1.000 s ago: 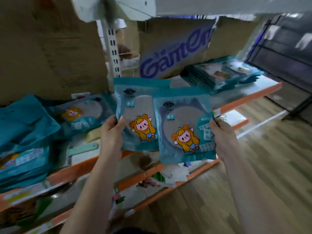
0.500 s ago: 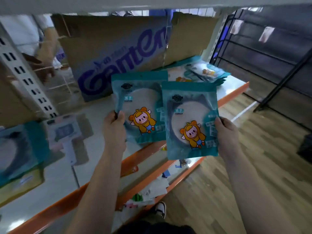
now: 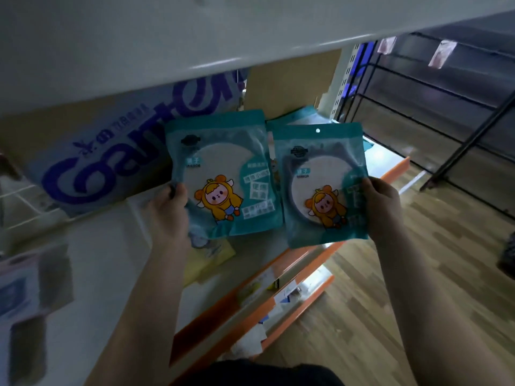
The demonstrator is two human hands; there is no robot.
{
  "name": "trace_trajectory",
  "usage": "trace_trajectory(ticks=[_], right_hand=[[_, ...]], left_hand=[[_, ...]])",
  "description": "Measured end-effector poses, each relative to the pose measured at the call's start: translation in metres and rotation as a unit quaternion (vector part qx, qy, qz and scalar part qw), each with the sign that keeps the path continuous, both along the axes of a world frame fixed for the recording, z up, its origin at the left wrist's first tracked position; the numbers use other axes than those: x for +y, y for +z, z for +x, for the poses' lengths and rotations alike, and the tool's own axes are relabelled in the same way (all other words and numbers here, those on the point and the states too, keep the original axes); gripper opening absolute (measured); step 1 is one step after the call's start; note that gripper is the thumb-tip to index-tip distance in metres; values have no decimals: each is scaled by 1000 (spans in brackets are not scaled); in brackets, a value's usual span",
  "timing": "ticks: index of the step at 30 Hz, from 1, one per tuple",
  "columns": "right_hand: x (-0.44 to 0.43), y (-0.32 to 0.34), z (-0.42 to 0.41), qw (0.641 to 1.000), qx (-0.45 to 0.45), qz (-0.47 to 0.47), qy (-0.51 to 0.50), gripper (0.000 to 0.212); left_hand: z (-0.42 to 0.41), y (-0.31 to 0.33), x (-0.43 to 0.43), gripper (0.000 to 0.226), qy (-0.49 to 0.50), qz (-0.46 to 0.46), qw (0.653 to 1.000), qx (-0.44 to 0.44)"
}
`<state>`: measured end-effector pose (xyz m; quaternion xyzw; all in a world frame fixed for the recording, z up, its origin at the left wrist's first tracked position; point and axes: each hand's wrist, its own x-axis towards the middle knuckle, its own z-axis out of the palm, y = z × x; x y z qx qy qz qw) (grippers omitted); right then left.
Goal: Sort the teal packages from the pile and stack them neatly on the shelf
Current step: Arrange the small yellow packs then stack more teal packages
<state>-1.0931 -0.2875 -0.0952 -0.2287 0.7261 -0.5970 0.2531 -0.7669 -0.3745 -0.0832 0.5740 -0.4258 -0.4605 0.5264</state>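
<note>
— Teal packages point(image 3: 223, 174): where are they?
— Both upright, side by side, in front of the cardboard box point(image 3: 117, 151), above the shelf point(image 3: 111, 260).
— And each grip?
— Left hand point(image 3: 170, 215) clamped on one package's edge, right hand point(image 3: 381, 210) on the other's.

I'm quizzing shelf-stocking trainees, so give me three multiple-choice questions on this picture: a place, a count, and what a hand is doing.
1. Where is the cardboard box with purple lettering?
A. On the floor.
B. On the shelf, behind the left package.
C. Under both packages.

2. How many teal packages are held up?
A. One.
B. Two.
C. Four.

3. What is the right hand doing?
A. Hanging empty.
B. Pressing the shelf.
C. Gripping the right package by its edge.

Key: 1 B, the box stands at the shelf's back; 2 B, the left hand holds one, the right hand another; 3 C, its thumb lies over the package's right edge.
</note>
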Motion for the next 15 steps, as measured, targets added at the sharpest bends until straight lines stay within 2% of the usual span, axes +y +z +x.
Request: trace_trajectory(ticks=[6, 11, 15], right_hand=[[-53, 10, -65, 999, 0, -3, 46, 21], [-109, 18, -120, 989, 77, 8, 125, 22], [-158, 24, -152, 976, 103, 24, 189, 21]], left_hand=[[-37, 5, -9, 23, 54, -20, 998, -22], [-74, 6, 1, 29, 120, -8, 992, -28], [-96, 3, 11, 34, 189, 4, 982, 7]])
